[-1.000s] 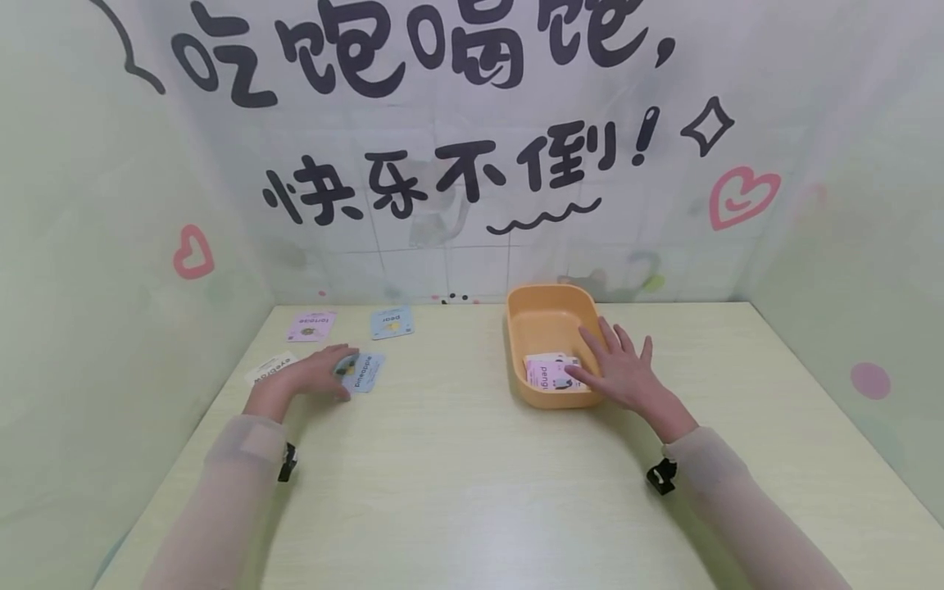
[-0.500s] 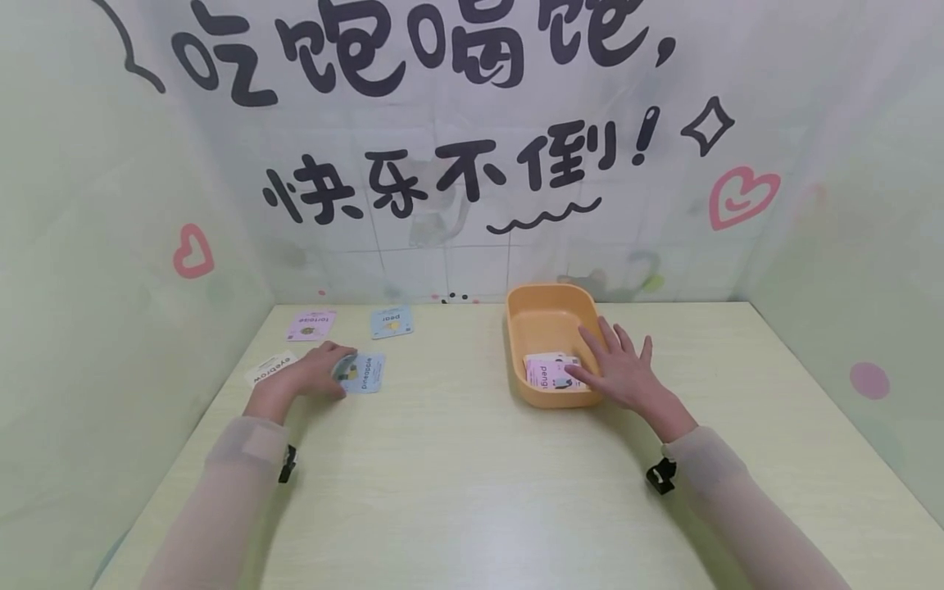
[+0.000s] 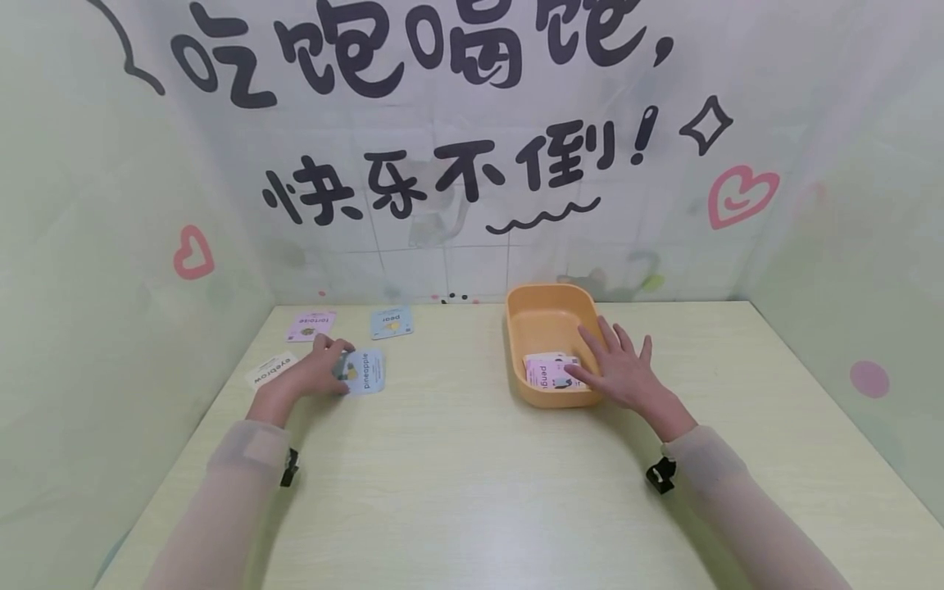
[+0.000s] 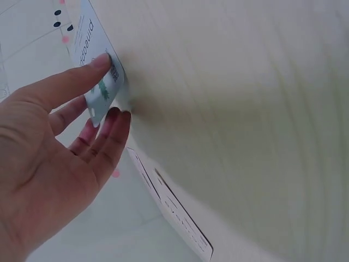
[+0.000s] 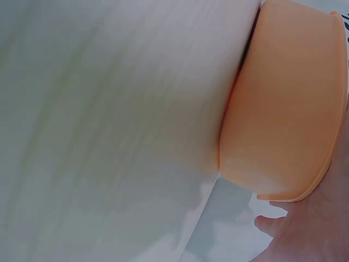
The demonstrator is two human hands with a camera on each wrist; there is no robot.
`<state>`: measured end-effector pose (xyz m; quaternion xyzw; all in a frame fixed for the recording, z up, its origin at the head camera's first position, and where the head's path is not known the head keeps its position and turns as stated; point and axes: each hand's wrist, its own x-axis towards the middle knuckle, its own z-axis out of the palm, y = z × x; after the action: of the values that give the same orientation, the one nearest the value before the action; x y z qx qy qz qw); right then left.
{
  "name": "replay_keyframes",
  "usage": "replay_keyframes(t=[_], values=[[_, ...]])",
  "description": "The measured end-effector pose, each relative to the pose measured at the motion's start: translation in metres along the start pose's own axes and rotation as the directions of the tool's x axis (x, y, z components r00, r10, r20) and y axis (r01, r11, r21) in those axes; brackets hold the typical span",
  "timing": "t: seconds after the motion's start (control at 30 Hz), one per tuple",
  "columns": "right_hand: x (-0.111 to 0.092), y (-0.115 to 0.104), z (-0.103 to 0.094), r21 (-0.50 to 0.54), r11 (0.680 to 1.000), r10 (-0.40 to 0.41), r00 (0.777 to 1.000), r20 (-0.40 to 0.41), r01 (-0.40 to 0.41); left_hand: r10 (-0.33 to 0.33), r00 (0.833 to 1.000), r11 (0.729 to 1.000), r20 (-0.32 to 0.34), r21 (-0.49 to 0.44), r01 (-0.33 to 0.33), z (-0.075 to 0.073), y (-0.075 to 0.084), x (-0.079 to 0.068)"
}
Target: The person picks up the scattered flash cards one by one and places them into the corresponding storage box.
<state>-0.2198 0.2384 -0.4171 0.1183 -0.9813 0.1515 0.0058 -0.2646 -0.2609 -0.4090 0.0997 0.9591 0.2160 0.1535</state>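
At the left of the table, my left hand (image 3: 320, 370) pinches the edge of a blue pineapple card (image 3: 366, 371). In the left wrist view the thumb lies across the face of this flashcard (image 4: 91, 41), which is tilted, with fingers behind it. My right hand (image 3: 627, 369) spreads its fingers over the right side of an orange tray (image 3: 558, 399). Inside the tray lie a pink card lettered "peng" (image 3: 546, 374) and other cards partly under it. The right wrist view shows the tray's outer wall (image 5: 283, 98) with the hand (image 5: 322, 218) against its rim.
Behind the left hand lie a pink tortoise card (image 3: 310, 326) and a blue pear card (image 3: 392, 322). A white eyebrow card (image 3: 271, 370) lies beside the left wrist. A lettered curtain (image 3: 472, 221) hangs along the table's back edge.
The left fingers have shifted slightly on the pineapple card, and its curled near edge looks flatter, with more of its face showing. The right hand and tray have stayed put.
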Motion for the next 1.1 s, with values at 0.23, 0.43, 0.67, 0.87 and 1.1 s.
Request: replay_keyframes(t=[0.23, 0.43, 0.67, 0.87, 1.1], values=[[0.0, 0.0, 0.0, -0.003, 1.0, 0.001, 1.0, 0.002, -0.001, -0.006, 0.999, 0.999, -0.04, -0.051, 0.004, 0.001, 0.005, 0.001], [0.0, -0.001, -0.001, 0.001, 1.0, 0.003, 1.0, -0.003, -0.003, 0.042, 0.995, 0.996, -0.089, -0.074, -0.048, 0.0, 0.006, 0.002], [0.0, -0.001, -0.002, -0.002, 1.0, 0.005, 1.0, 0.007, -0.005, 0.029, 0.994, 0.985, -0.109, -0.165, -0.047, -0.003, 0.007, 0.003], [0.0, 0.0, -0.001, -0.01, 1.0, 0.005, 1.0, 0.006, -0.005, 0.009, 0.993, 0.969, -0.116, -0.245, -0.037, -0.001, 0.008, 0.004], [0.0, 0.0, -0.001, -0.001, 1.0, 0.005, 1.0, 0.009, -0.005, 0.007, 0.993, 0.961, -0.117, -0.274, -0.039, 0.0, 0.012, 0.004]])
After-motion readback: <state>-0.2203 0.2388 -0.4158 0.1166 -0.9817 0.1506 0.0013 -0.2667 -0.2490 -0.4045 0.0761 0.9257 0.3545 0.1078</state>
